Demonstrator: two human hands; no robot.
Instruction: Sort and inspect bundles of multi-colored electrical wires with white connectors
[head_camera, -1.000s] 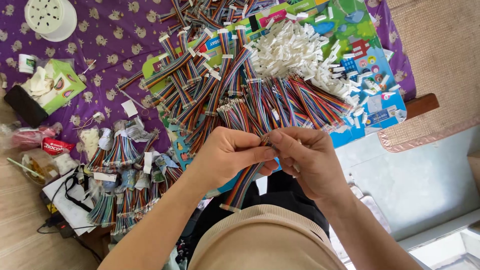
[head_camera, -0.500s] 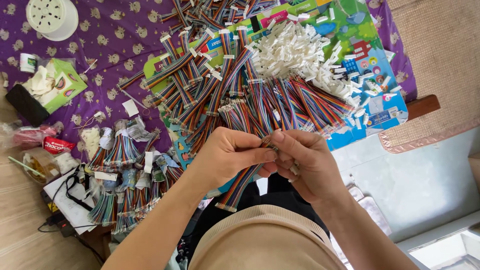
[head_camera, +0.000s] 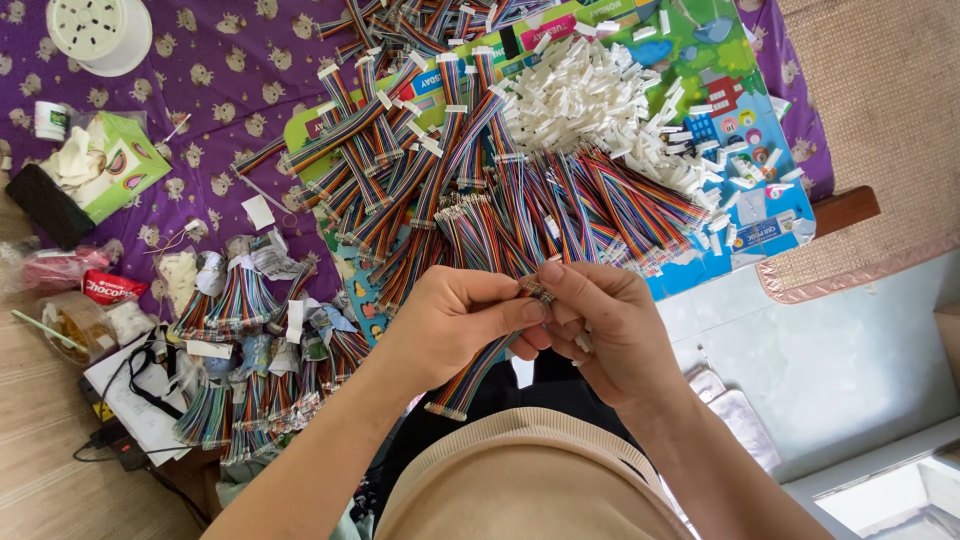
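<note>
My left hand (head_camera: 455, 325) and my right hand (head_camera: 600, 320) meet fingertip to fingertip over my lap, both pinching one end of a rainbow ribbon cable (head_camera: 478, 372). The cable hangs down and to the left below my left palm, ending in bare pins. My right thumb and forefinger press on the cable's tip, where a small connector may sit; it is too small to tell. Just beyond the hands lies a pile of loose rainbow cables (head_camera: 560, 215), and past it a heap of small white plastic connectors (head_camera: 590, 100).
A purple patterned cloth (head_camera: 220, 90) covers the table. A colourful printed board (head_camera: 730, 150) lies under the cables. Bundled cables (head_camera: 245, 300) sit at left, with a green tissue box (head_camera: 110, 165) and a white round lid (head_camera: 100, 30). A woven mat (head_camera: 880, 120) lies at right.
My hands have stayed together on the cable's end, with only small shifts of the fingers; the hanging cable has swung slightly.
</note>
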